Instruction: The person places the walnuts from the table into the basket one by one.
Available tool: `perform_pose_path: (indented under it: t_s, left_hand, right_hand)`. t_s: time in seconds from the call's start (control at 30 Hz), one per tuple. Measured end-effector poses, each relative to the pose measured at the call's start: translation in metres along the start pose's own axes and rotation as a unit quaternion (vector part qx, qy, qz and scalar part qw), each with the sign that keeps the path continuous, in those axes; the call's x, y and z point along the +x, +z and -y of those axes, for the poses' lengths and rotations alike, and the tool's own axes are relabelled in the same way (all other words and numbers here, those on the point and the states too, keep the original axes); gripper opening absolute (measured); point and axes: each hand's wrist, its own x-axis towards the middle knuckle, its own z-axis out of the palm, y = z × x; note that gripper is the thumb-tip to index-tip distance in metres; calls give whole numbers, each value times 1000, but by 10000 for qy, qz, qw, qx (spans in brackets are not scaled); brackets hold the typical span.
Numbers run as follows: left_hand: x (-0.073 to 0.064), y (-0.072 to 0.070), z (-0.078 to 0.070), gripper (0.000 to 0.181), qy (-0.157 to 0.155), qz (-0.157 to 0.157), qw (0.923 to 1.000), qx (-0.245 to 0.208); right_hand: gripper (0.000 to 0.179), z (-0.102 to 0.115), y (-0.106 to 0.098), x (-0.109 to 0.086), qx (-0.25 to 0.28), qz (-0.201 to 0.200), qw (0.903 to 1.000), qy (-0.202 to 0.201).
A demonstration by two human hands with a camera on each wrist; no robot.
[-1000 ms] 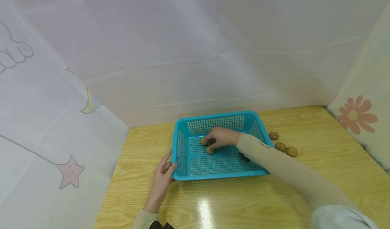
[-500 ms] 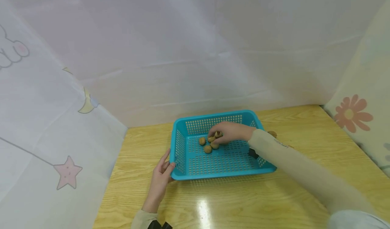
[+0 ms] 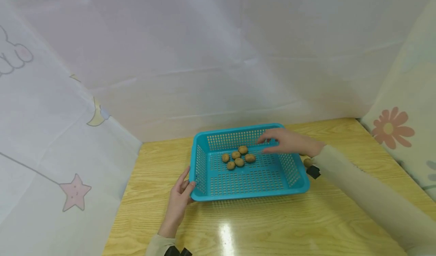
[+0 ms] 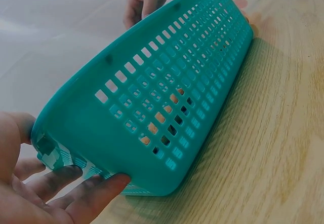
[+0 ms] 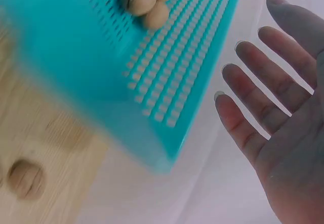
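"Walnuts (image 3: 240, 162): where do they lie?"

"Six show in a loose cluster on the mesh floor of a blue basket (image 3: 252, 196), at the centre of the head view."

"And what is nearest?"

"A wood-grained table (image 3: 272, 225) runs along the bottom of the frame. Just left of lower centre, the left hand (image 3: 179, 199) grips the near left corner of the basket, thumb at the rim, fingers against the outside."

"Then the right hand (image 3: 286, 140)?"

"It hangs right of centre, above the basket's right end, free of any load. In the right wrist view its fingers are parted and loosely extended, apart from the rim."

"Does every nut sit inside?"

"A loose walnut (image 3: 308, 162) rests on the table just beyond the basket's right end, partly hidden by the right wrist."

"And farthest off?"

"A pale sheet (image 3: 218, 78) fills the top, with a pink star (image 3: 75, 192) printed at lower left and a coral flower (image 3: 393, 128) at the right."
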Motion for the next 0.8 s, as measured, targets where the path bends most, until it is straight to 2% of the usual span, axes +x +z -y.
perform_pose_path:
  t_s: [0.1, 0.3, 0.57, 0.8]
  left_hand:
    - [0, -1, 0, 64, 38, 0, 10000, 13]
    - [-1, -1, 0, 65, 72, -10, 9999, 112]
    - [-1, -1, 1, 65, 100, -20, 9999, 122]
    - [1, 0, 2, 65, 72, -21, 10000, 62]
  right_hand:
    - [34, -7, -8, -18, 141, -146, 9996, 198]
    - [32, -21, -18, -53, 25, -587, 9977, 331]
    - [35, -38, -19, -98, -171, -865, 9911, 994]
    - [32, -60, -10, -129, -340, -1017, 9898, 939]
